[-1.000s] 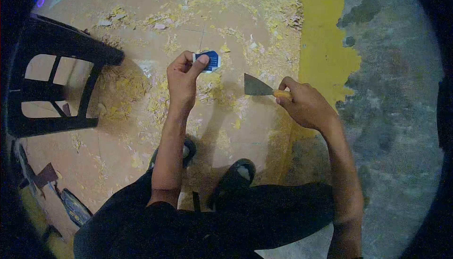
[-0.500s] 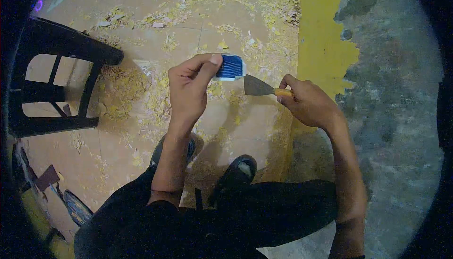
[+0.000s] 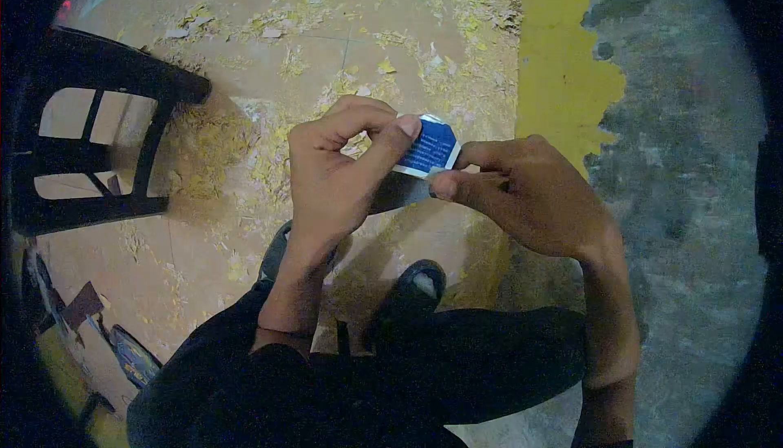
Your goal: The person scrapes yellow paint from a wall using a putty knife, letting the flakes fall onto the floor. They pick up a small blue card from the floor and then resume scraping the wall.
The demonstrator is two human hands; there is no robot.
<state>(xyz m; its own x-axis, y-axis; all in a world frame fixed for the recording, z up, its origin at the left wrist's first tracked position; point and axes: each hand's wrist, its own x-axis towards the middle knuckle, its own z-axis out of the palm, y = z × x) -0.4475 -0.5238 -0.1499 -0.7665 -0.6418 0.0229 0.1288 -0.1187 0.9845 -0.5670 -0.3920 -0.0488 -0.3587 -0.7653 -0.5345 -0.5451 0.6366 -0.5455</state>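
My left hand [image 3: 334,166] pinches the upper left of a small blue packet [image 3: 428,150] with white edges and lines of print too small to read. My right hand [image 3: 530,191] is closed at the packet's lower right, thumb and forefinger against its edge. Below the packet, between the hands, the dark metal blade of a scraper [image 3: 395,193] shows. Its handle is hidden by the right hand, which is around it.
A black plastic stool [image 3: 143,81] lies at the left. Yellow flakes [image 3: 204,183] litter the tan floor. The wall at the right has a yellow band [image 3: 555,64] beside grey patchy surface [image 3: 677,179]. Dark shoes [image 3: 420,285] stand below the hands.
My right hand has moved left and up against the packet, and the scraper blade has gone from beside the packet to beneath it. The packet has tilted and shifted slightly right.
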